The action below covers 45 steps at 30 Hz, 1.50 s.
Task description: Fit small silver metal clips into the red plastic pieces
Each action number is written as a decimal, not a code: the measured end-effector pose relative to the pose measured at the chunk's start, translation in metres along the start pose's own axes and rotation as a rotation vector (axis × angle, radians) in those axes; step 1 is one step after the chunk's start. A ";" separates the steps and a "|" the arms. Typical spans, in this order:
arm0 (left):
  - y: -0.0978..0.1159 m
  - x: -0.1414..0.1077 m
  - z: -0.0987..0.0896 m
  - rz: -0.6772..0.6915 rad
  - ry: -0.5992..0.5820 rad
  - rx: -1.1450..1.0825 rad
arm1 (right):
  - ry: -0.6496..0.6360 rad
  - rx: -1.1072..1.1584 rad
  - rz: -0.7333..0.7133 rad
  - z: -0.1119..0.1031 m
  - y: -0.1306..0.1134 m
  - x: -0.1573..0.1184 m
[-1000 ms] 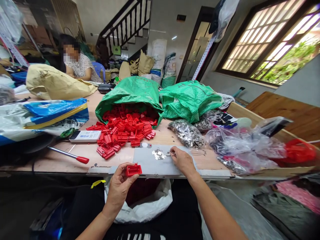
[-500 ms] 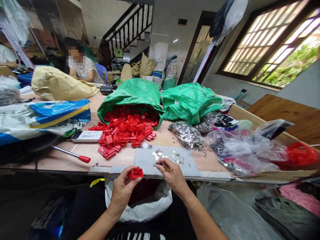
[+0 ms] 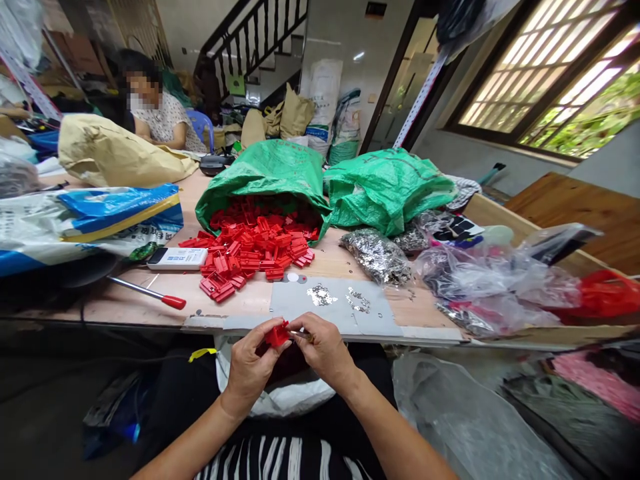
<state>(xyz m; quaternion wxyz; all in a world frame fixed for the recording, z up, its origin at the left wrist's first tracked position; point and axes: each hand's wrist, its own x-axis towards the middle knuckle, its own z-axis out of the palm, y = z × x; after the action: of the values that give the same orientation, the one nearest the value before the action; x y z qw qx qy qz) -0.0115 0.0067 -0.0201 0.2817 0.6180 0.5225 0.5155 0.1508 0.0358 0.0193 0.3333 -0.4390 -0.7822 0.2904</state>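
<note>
My left hand [image 3: 251, 363] pinches a small red plastic part [image 3: 278, 334] just in front of the table edge. Closed around a slim metal tool [image 3: 303, 335], my right hand [image 3: 327, 350] brings the tool's tip up against the red part. Whether a small metal piece sits at the tip is too small to tell. Beyond the hands, small shiny metal pieces [image 3: 321, 295] lie in two clusters on a grey mat [image 3: 295, 307]. A heap of similar red parts [image 3: 245, 257] spills from a green woven sack [image 3: 270, 167] onto the table.
A white open sack [image 3: 295, 398] hangs below the table edge at my lap. A red-tipped lever [image 3: 173, 302] juts out at left, near a white box [image 3: 177, 258]. Bagged metal pieces [image 3: 377, 257] and plastic bags [image 3: 490, 280] lie right. Another person [image 3: 163, 120] sits across the table.
My right hand has moved from above the mat's edge leftward to the red part, with the tool now touching it. My left hand has shifted slightly toward the right. The view has tilted down a little.
</note>
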 end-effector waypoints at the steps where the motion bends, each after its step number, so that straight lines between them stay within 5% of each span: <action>1: 0.000 -0.001 0.000 -0.002 0.002 -0.006 | -0.001 0.022 0.004 0.000 0.000 0.000; 10: -0.001 -0.002 0.000 -0.005 0.029 -0.019 | -0.035 0.285 0.160 -0.012 0.010 0.000; 22: 0.009 -0.006 0.002 0.190 -0.106 0.034 | -0.110 0.537 0.301 0.005 0.021 -0.008; 26: 0.002 -0.008 0.007 0.100 -0.143 0.018 | -0.122 0.552 0.353 0.009 0.029 -0.012; 30: -0.006 -0.010 0.011 -0.047 -0.202 -0.063 | -0.126 0.363 0.373 -0.009 0.043 -0.009; 36: -0.009 -0.017 0.012 -0.164 -0.201 -0.150 | 0.037 -0.506 0.438 -0.060 0.071 0.012; 45: -0.012 -0.019 0.011 -0.185 -0.193 -0.180 | -0.039 -0.651 0.448 -0.059 0.080 0.032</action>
<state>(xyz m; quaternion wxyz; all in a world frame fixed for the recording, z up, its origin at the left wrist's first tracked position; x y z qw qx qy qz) -0.0042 -0.0058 -0.0405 0.4312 0.5862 0.4992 0.4702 0.2238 0.1093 0.0038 0.0902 -0.6759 -0.7245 0.1009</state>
